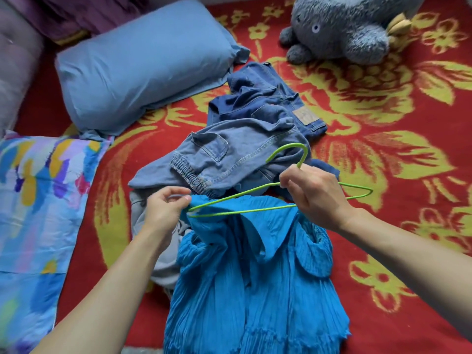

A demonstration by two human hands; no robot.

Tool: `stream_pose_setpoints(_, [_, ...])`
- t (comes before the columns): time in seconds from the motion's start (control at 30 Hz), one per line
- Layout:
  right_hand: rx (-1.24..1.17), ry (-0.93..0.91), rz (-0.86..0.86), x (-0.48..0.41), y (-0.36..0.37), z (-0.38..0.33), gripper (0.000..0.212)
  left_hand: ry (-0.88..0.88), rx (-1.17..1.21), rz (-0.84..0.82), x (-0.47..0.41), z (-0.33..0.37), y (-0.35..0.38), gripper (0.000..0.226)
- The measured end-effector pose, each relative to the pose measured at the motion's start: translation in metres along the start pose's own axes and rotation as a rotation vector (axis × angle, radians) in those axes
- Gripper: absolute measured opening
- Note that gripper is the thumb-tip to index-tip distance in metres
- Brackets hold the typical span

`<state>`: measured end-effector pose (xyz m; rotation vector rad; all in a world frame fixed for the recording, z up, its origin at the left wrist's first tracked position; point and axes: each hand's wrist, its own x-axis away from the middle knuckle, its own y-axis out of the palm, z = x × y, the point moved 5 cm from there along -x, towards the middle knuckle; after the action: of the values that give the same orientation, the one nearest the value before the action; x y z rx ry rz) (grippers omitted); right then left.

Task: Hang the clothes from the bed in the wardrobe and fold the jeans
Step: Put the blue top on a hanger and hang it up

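Observation:
A bright blue crinkled dress (255,290) lies on the bed in front of me. My right hand (316,195) grips a green wire hanger (357,194) just below its hook. The hanger's left tip sits at the dress's shoulder, where my left hand (163,210) pinches the blue fabric. Behind the dress lie light blue jeans (229,154) with an elastic waist, and darker jeans (268,100) with a leather patch farther back. A grey garment (158,261) peeks out under the dress on the left.
The red and yellow flowered blanket (383,123) covers the bed. A blue pillow (143,65) lies at the back left, a colourful pillow (38,213) at the left edge, and a grey plush toy (344,29) at the back right.

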<state>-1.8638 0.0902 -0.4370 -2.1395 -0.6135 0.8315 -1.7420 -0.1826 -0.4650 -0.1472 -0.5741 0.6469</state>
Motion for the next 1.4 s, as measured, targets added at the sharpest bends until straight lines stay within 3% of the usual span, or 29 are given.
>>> stream_pose_setpoints(0.07, [0.019,0.025,-0.013,0.004,-0.001,0.009,0.013,-0.014,0.149,0.087,-0.002,0.000,-0.008,0.021])
stream_pose_setpoints(0.2, [-0.009,0.073,-0.025,0.006,0.000,0.012,0.011,-0.001,0.289,0.006,0.008,0.009,0.000,0.023])
stream_pose_setpoints(0.4, [-0.207,0.098,-0.039,-0.013,0.028,-0.032,0.012,0.282,-0.178,-0.103,0.023,0.034,0.018,0.029])
stream_pose_setpoints(0.5, [-0.412,0.161,-0.065,-0.014,0.038,-0.041,0.011,0.322,-0.384,-0.151,0.025,0.035,0.016,0.035])
stream_pose_setpoints(0.57, [-0.497,0.237,-0.047,-0.004,0.038,-0.035,0.028,0.332,-0.442,-0.133,0.025,0.033,0.009,0.039])
stream_pose_setpoints(0.63, [-0.449,0.361,-0.033,0.015,0.037,-0.015,0.036,0.329,-0.437,-0.103,0.025,0.031,0.000,0.042])
stream_pose_setpoints(0.73, [-0.214,0.472,-0.143,0.041,0.041,0.019,0.025,0.292,-0.354,-0.110,0.026,0.026,-0.006,0.046])
stream_pose_setpoints(0.77, [-0.172,0.476,-0.163,0.045,0.044,0.024,0.031,0.284,-0.335,-0.133,0.027,0.024,-0.003,0.047])
stream_pose_setpoints(1.0, [-0.312,0.212,-0.222,0.027,0.084,-0.031,0.039,0.272,-0.312,-0.381,0.034,0.023,0.033,0.021])
stream_pose_setpoints(1.07, [-0.194,0.236,-0.136,0.028,0.080,-0.031,0.042,0.305,-0.393,-0.306,0.029,0.019,0.025,0.023])
stream_pose_setpoints(1.17, [0.028,0.421,0.089,0.051,0.057,-0.012,0.024,0.327,-0.375,-0.181,0.021,0.018,0.004,0.026])
stream_pose_setpoints(1.2, [0.082,0.488,0.080,0.063,0.057,-0.007,0.024,0.324,-0.346,-0.162,0.021,0.018,-0.001,0.023])
stream_pose_setpoints(1.27, [0.142,0.649,-0.142,0.088,0.081,-0.006,0.037,0.307,-0.295,-0.115,0.022,0.018,-0.005,0.027])
stream_pose_setpoints(1.33, [0.137,0.851,-0.483,0.110,0.116,-0.016,0.071,0.303,-0.254,-0.090,0.024,0.017,-0.003,0.033])
stream_pose_setpoints(1.37, [0.091,0.977,-0.590,0.120,0.134,-0.020,0.087,0.299,-0.235,-0.095,0.026,0.017,-0.002,0.034])
stream_pose_setpoints(1.4, [0.033,1.114,-0.620,0.127,0.145,-0.023,0.088,0.302,-0.221,-0.103,0.030,0.019,-0.001,0.035])
